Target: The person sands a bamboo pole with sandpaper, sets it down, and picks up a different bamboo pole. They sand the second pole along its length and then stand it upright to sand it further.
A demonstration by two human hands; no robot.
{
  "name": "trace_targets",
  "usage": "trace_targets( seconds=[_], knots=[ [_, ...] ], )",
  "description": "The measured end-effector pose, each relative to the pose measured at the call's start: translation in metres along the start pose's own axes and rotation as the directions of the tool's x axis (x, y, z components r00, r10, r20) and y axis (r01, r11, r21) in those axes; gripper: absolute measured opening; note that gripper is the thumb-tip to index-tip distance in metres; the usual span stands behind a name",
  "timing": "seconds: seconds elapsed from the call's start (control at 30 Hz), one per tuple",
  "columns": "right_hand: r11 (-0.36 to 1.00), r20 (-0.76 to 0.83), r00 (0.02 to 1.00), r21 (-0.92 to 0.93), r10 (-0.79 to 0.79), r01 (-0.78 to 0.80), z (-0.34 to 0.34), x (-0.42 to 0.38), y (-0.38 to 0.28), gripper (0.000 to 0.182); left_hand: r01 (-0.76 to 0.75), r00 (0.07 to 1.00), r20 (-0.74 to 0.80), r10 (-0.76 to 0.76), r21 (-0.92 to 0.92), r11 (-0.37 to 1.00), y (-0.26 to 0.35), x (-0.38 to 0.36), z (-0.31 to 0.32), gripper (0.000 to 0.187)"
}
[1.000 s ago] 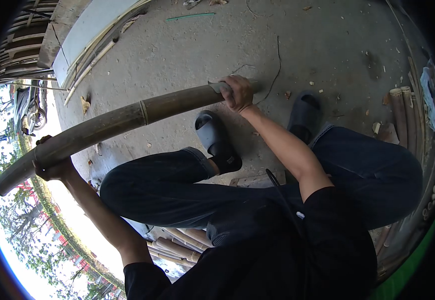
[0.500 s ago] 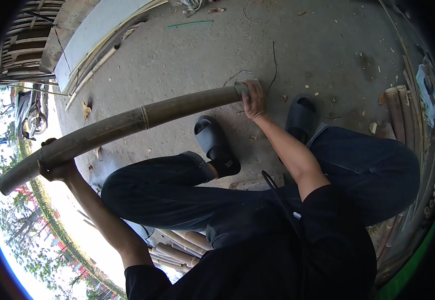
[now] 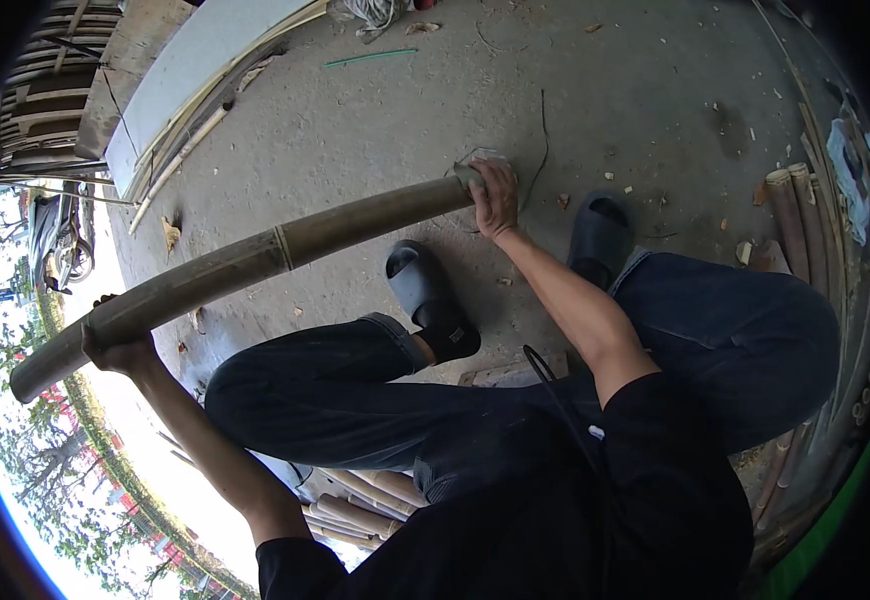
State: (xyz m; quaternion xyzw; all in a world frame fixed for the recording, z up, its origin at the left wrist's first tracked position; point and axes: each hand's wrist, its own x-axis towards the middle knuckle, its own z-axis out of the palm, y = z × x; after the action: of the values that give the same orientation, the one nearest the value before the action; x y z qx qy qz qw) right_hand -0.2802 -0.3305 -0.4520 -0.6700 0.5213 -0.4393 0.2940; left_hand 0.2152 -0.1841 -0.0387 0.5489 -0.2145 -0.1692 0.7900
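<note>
A long, brownish-green bamboo pole point(image 3: 225, 268) slants across in front of my knees, with a raised joint ring near its middle. Around its lower left part, my left hand point(image 3: 120, 348) is closed from underneath, fingertips showing over the far side. At the upper right end my right hand point(image 3: 496, 200) is closed over the tip. A small greyish-green patch point(image 3: 466, 178) shows at that end beside the fingers; whether it is a pad or the pole's own surface I cannot tell.
Dark slide sandals point(image 3: 420, 280) are on my feet on the concrete floor point(image 3: 635, 90). Cut bamboo pieces point(image 3: 360, 510) lie by my left hip, and more poles point(image 3: 790, 215) lean at the right. A pale board point(image 3: 190, 70) edged with strips lies upper left; a motorbike point(image 3: 65, 240) stands outside.
My right hand has shifted slightly left at the pole's end. The whole view has moved a little; both hands keep their hold on the pole.
</note>
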Motion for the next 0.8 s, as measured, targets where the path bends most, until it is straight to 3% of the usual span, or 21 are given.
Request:
trace_targets(
  seconds=[0.07, 0.13, 0.17, 0.2, 0.27, 0.3, 0.33, 0.4, 0.43, 0.47, 0.5, 0.53, 0.57, 0.6, 0.67, 0.73, 0.8],
  knots=[
    [1.0, -0.006, 1.0, -0.016, 0.024, -0.024, 0.005, -0.004, -0.019, 0.054, 0.024, 1.0, 0.005, -0.024, -0.028, 0.999, 0.002, 0.0, -0.006, 0.061],
    [0.98, 0.046, 0.98, -0.011, -0.196, 0.196, 0.002, 0.003, -0.058, 0.048, 0.023, 1.0, -0.005, -0.023, -0.024, 0.999, 0.001, 0.001, -0.003, 0.061],
    [0.98, 0.018, 0.98, 0.021, -0.198, 0.198, 0.001, 0.009, -0.056, 0.042, 0.015, 0.999, -0.047, -0.015, 0.011, 1.0, 0.0, 0.002, -0.001, 0.061],
    [0.982, 0.023, 0.982, 0.027, -0.188, 0.188, -0.001, 0.012, -0.046, 0.042, 0.012, 0.996, -0.084, -0.007, 0.051, 0.999, 0.001, 0.002, 0.001, 0.061],
    [0.994, 0.194, 0.981, 0.101, 0.022, -0.042, -0.008, 0.026, -0.009, 0.038, 0.002, 0.995, -0.096, 0.003, 0.056, 0.998, 0.0, 0.0, 0.005, 0.062],
    [0.98, 0.116, 0.983, 0.123, 0.142, -0.157, -0.011, 0.031, -0.003, 0.035, 0.009, 0.999, -0.053, -0.009, 0.01, 1.0, 0.0, -0.001, 0.004, 0.062],
    [0.981, 0.108, 0.985, 0.124, 0.138, -0.151, -0.011, 0.029, -0.002, 0.035, 0.02, 1.0, -0.007, -0.021, -0.033, 0.999, 0.001, -0.002, 0.003, 0.063],
    [1.0, 0.097, 0.995, 0.007, 0.023, -0.024, -0.011, 0.021, -0.013, 0.032, 0.053, 0.994, 0.102, -0.039, -0.132, 0.99, 0.005, -0.004, 0.001, 0.065],
    [0.998, -0.006, 0.998, -0.003, -0.07, 0.07, -0.001, 0.018, -0.034, 0.032, 0.094, 0.985, 0.165, -0.056, -0.233, 0.968, 0.007, -0.006, 0.003, 0.069],
    [0.993, 0.019, 0.995, 0.057, -0.103, 0.101, 0.003, 0.017, -0.065, 0.037, 0.098, 0.984, 0.167, -0.06, -0.226, 0.969, 0.01, -0.007, 0.004, 0.069],
    [0.984, 0.036, 0.989, 0.117, -0.142, 0.137, 0.005, 0.02, -0.092, 0.042, 0.1, 0.963, 0.271, -0.018, -0.29, 0.952, 0.013, -0.006, 0.005, 0.072],
    [0.984, 0.036, 0.99, 0.121, -0.14, 0.134, 0.007, 0.021, -0.109, 0.042, 0.109, 0.93, 0.366, 0.029, -0.349, 0.931, 0.017, -0.006, 0.005, 0.075],
    [0.982, 0.031, 0.992, 0.148, -0.125, 0.119, 0.009, 0.02, -0.124, 0.043, 0.065, 0.913, 0.39, 0.123, -0.436, 0.898, 0.019, -0.017, 0.023, 0.071],
    [0.979, 0.025, 0.993, 0.173, -0.111, 0.105, 0.01, 0.018, -0.13, 0.044, 0.064, 0.913, 0.389, 0.122, -0.432, 0.9, 0.021, -0.027, 0.034, 0.071],
    [0.971, -0.014, 0.987, 0.177, -0.159, 0.159, 0.011, 0.023, -0.126, 0.044, 0.234, 0.828, 0.509, 0.233, -0.693, 0.682, 0.025, -0.04, 0.056, 0.064],
    [0.963, -0.112, 0.978, 0.185, -0.176, 0.194, 0.012, 0.027, -0.124, 0.044, 0.291, 0.82, 0.527, 0.226, -0.722, 0.628, 0.034, -0.029, 0.049, 0.062],
    [0.958, -0.138, 0.968, 0.167, -0.211, 0.232, 0.013, 0.033, -0.121, 0.042, 0.517, 0.69, 0.695, 0.202, -0.668, 0.535, 0.045, -0.003, 0.025, 0.064]
  ],
)
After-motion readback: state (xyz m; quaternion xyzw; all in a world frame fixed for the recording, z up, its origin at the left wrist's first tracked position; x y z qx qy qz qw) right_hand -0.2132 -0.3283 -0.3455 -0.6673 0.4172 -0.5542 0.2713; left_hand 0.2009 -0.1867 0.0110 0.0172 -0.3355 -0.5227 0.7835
